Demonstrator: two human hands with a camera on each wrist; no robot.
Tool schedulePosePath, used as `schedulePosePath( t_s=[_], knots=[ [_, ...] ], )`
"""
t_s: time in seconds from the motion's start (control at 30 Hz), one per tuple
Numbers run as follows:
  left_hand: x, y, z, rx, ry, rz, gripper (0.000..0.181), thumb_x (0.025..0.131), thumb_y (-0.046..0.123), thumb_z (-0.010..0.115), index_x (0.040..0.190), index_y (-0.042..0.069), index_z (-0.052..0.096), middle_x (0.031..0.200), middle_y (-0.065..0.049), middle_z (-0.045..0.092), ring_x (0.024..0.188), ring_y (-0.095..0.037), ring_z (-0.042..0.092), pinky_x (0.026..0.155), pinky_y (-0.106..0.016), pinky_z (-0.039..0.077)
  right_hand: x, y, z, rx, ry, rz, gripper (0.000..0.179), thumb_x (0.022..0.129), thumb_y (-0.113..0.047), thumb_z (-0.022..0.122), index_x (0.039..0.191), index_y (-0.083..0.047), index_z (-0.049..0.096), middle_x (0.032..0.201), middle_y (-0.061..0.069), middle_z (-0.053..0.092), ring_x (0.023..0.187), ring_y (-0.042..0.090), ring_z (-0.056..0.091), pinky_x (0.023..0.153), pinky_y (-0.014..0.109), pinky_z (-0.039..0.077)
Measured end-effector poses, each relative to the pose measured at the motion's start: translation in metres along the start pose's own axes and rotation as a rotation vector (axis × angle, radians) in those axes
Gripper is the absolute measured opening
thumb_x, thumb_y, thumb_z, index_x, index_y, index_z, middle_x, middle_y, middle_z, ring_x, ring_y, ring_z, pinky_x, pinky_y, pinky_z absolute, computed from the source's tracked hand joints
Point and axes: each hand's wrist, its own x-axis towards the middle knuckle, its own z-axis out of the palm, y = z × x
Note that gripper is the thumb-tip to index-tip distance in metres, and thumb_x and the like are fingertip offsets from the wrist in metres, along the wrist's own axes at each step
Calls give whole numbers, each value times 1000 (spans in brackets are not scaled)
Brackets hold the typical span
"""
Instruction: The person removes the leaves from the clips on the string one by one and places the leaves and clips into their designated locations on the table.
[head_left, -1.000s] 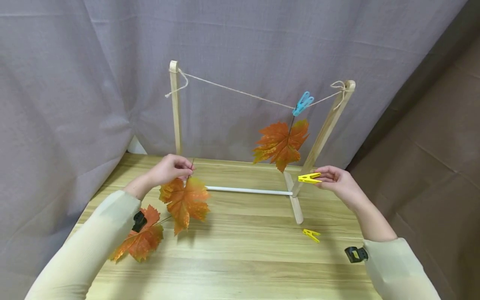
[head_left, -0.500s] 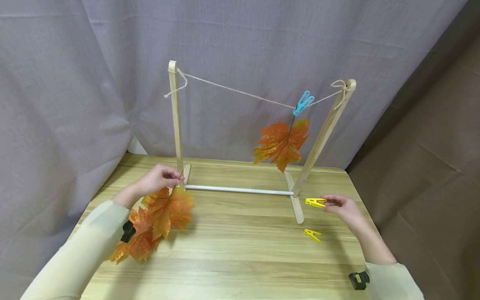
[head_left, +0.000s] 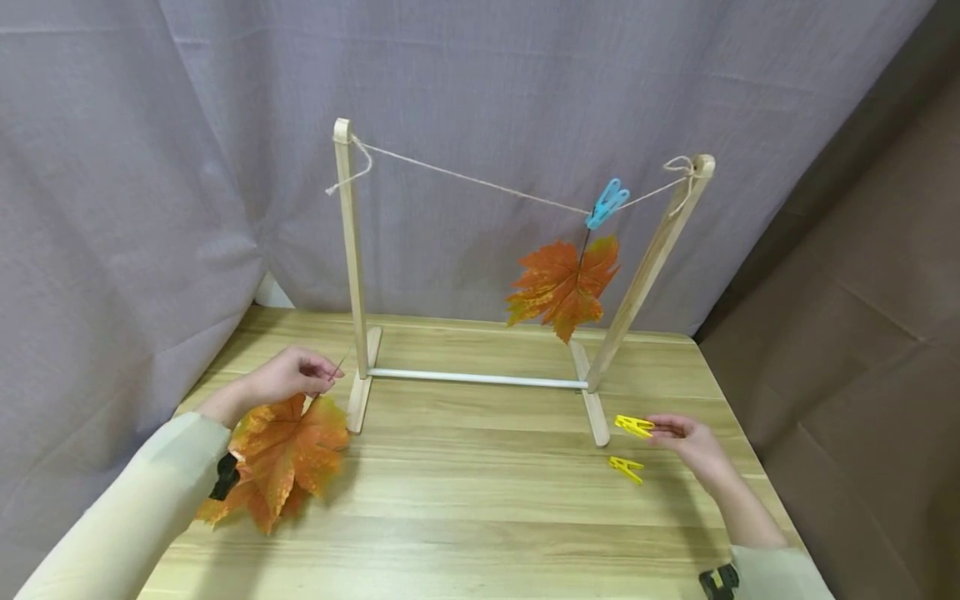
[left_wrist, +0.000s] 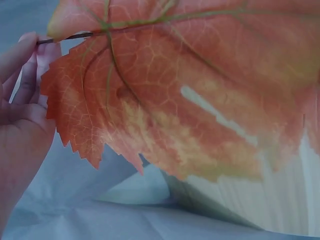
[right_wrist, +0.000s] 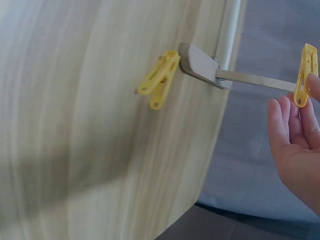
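My left hand (head_left: pixel 292 374) pinches the thin stem of an orange artificial maple leaf (head_left: pixel 296 450), which hangs below the fingers at the left of the table. In the left wrist view the leaf (left_wrist: pixel 165 90) fills most of the picture, its stem end between thumb and fingers. A second leaf lies mostly hidden behind it. At the right, my right hand (head_left: pixel 693 442) pinches a yellow clothespin (head_left: pixel 633 426), its nose pointing left, above the table. Another yellow clothespin (head_left: pixel 626 468) lies on the wood just in front of it, also seen in the right wrist view (right_wrist: pixel 159 80).
A wooden frame with a left post (head_left: pixel 351 250) and a right post (head_left: pixel 648 271) stands at the back, joined low by a white rod (head_left: pixel 480 379). String (head_left: pixel 465 177) spans the tops. A blue clothespin (head_left: pixel 606 205) on it holds an orange leaf (head_left: pixel 566 287).
My left hand has moved left and down with its leaf, which now covers most of the second leaf. My right hand has lowered with the yellow clothespin, away from the right post.
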Motion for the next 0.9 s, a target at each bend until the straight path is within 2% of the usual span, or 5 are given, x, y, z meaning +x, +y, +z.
schedulePosePath(
  t_s=[0.07,0.17,0.4,0.63,0.9],
  knots=[
    [-1,-11,-3,-33,-34,65,23,85,3,62,104,-9,65,91,-13,70,71,0,57,62,-20,52,-1,3,2,-9,0,21,51,89,-14,62,128,14,45,105,6,63,84,-4,56,78,19,49],
    [-5,-12,-6,-35,-53,81,23,86,7,62,104,-7,66,86,-3,69,72,-1,57,62,-21,51,-3,8,4,-20,4,36,52,89,-16,62,128,13,45,107,9,63,84,-6,56,78,18,49],
    [-10,10,-14,70,-2,-75,29,88,3,60,111,-14,60,104,-24,66,80,1,59,71,-22,54,-5,13,6,6,35,37,51,88,-13,63,126,15,46,104,6,64,81,-8,55,76,16,48],
    [-5,23,-32,138,21,-71,26,87,3,62,110,-10,63,107,-23,67,79,4,59,70,-19,52,-4,10,6,-14,31,51,53,88,-17,64,128,13,46,109,10,63,83,-8,55,77,14,47],
    [-10,11,-24,114,-114,-131,24,86,1,60,107,-11,63,86,-9,68,67,0,54,62,-21,50,-7,13,10,4,42,45,51,88,-14,64,127,13,46,108,8,63,84,-7,55,79,17,49]
  ],
)
